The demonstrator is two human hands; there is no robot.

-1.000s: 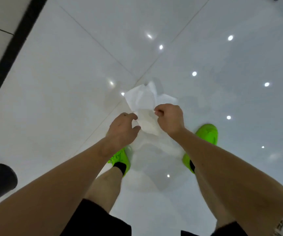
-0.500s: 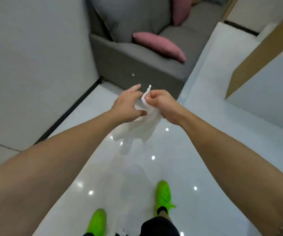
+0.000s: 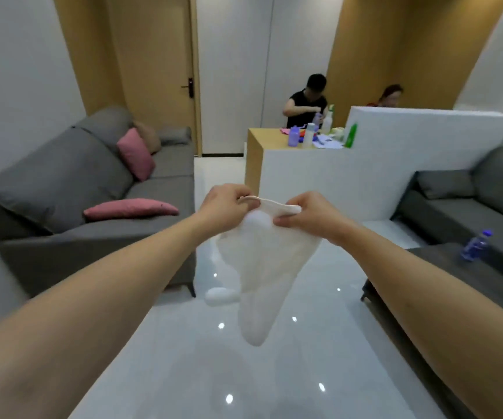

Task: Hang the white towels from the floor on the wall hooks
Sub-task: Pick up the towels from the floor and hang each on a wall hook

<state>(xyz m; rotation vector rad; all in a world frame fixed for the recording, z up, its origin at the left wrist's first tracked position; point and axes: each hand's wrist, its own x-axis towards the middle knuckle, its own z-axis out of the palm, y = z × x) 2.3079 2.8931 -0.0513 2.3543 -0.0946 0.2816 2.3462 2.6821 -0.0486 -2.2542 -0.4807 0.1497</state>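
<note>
Head view: left hand (image 3: 224,207) and right hand (image 3: 307,217) both pinching top edge of thin white cloth towel (image 3: 262,267) with curled fingers, stretching it between them. Towel hanging in air above glossy white tiled floor (image 3: 183,373), between grey fabric sofa (image 3: 78,192) and second grey sofa (image 3: 470,207).

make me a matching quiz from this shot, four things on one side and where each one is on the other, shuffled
Things:
1. white towel
2. flat pink cushion
3. blue water bottle
4. green bottle

Places:
A. on the wooden counter
B. on the left sofa's seat
C. held up between both hands
D. on the dark surface at the right

Pairs: 1-C, 2-B, 3-D, 4-A
</note>
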